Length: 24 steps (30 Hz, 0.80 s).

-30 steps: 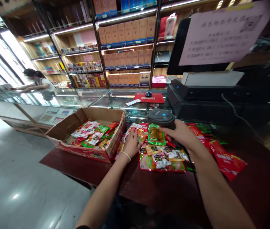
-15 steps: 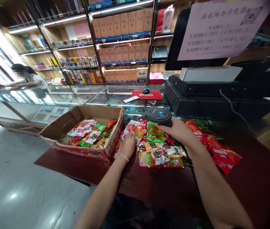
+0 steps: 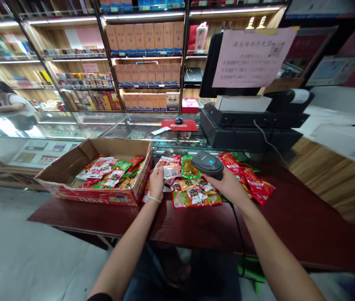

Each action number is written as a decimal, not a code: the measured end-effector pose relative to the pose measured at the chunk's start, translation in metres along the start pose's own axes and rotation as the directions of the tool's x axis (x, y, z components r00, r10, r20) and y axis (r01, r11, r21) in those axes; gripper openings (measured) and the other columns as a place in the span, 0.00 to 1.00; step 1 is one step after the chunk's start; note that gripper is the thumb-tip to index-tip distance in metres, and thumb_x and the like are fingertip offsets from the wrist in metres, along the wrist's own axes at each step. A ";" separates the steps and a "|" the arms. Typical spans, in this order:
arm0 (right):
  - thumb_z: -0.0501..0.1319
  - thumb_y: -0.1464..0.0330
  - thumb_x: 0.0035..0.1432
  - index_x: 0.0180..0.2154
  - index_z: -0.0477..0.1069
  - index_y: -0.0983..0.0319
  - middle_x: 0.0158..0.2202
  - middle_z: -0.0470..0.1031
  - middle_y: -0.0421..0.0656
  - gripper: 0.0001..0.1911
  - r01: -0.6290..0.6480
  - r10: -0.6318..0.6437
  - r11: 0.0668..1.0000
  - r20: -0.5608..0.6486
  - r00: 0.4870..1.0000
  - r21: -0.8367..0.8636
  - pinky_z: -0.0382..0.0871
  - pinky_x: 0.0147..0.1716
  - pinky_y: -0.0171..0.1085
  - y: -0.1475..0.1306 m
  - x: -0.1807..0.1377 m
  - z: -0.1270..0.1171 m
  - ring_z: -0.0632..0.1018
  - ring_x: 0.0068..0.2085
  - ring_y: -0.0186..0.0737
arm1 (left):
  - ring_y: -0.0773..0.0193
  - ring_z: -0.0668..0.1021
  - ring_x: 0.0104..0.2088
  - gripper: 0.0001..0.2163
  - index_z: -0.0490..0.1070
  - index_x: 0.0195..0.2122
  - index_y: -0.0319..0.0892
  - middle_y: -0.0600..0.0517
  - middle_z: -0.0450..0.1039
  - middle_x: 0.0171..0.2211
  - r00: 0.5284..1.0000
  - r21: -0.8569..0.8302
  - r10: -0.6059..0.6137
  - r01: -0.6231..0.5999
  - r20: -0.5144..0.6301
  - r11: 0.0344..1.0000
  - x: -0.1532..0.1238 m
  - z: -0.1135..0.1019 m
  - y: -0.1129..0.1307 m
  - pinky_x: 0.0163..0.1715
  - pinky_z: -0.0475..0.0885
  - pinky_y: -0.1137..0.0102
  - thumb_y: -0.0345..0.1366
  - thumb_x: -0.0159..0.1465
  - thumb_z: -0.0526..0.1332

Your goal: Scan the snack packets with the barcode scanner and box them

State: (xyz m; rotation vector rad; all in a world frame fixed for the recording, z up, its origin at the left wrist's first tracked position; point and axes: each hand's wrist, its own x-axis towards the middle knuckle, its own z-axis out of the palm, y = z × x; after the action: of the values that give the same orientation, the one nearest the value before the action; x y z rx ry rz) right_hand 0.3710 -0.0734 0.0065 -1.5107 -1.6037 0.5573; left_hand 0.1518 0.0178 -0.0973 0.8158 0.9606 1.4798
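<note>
My left hand point(image 3: 156, 182) pinches a small snack packet point(image 3: 171, 172) by its edge, with a pale printed side facing up. My right hand point(image 3: 229, 184) is wrapped round a dark grey barcode scanner point(image 3: 207, 163), whose head points left toward that packet; a small blue light shows on top. Beneath and around both hands lies a spread of snack packets point(image 3: 196, 194), mostly white, red and green. A green-edged packet point(image 3: 187, 167) lies just left of the scanner head. Left of my left hand stands an open cardboard box point(image 3: 102, 196) with more packets inside.
Red packets point(image 3: 254, 184) lie right of the scanner on the dark red table point(image 3: 177, 225). Behind are a glass counter point(image 3: 117, 129), a mouse point(image 3: 179, 121) on a red mat, and a monitor with a pink sign point(image 3: 252, 58). Another person point(image 3: 14, 108) leans at far left.
My left hand has lifted a packet from the pile, pale side up. The scanner has turned toward it. My view has swung right.
</note>
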 end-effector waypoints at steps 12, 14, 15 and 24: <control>0.61 0.59 0.54 0.46 0.74 0.62 0.38 0.80 0.47 0.20 -0.040 0.044 0.999 0.143 0.989 -0.031 0.72 0.39 0.44 0.002 -0.070 0.018 0.79 0.42 0.49 | 0.62 0.80 0.38 0.11 0.75 0.41 0.38 0.46 0.79 0.41 0.996 -0.220 -0.084 0.086 0.021 0.972 -0.043 0.004 0.022 0.39 0.77 0.68 0.38 0.60 0.65; 0.61 0.58 0.54 0.47 0.74 0.62 0.35 0.80 0.45 0.21 -0.060 0.061 0.998 0.161 0.985 -0.007 0.72 0.35 0.43 0.000 -0.075 0.018 0.79 0.39 0.49 | 0.64 0.80 0.37 0.12 0.75 0.43 0.38 0.45 0.79 0.42 0.997 -0.212 -0.076 0.078 0.016 0.974 -0.049 0.003 0.028 0.36 0.77 0.70 0.38 0.61 0.65; 0.61 0.58 0.54 0.47 0.73 0.62 0.35 0.80 0.46 0.21 -0.057 0.056 0.998 0.152 0.987 0.005 0.72 0.34 0.42 -0.001 -0.077 0.019 0.79 0.38 0.48 | 0.65 0.80 0.36 0.12 0.75 0.44 0.38 0.45 0.79 0.42 0.997 -0.200 -0.070 0.074 0.024 0.977 -0.053 0.003 0.031 0.35 0.77 0.72 0.38 0.61 0.64; 0.63 0.56 0.52 0.40 0.69 0.60 0.19 0.72 0.37 0.17 -0.062 0.057 0.996 0.068 0.996 0.070 0.66 0.24 0.38 -0.002 -0.081 0.011 0.72 0.20 0.40 | 0.70 0.77 0.27 0.17 0.73 0.51 0.40 0.49 0.78 0.36 0.989 -0.074 0.061 -0.051 0.136 0.996 -0.061 -0.013 0.101 0.27 0.72 0.76 0.36 0.59 0.65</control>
State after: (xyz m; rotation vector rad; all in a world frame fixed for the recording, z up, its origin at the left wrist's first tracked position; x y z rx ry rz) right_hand 0.3541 -0.1485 -0.0199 -1.5040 -1.5753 0.6974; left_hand 0.1051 -0.0471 -0.0104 0.8877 0.7833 1.4767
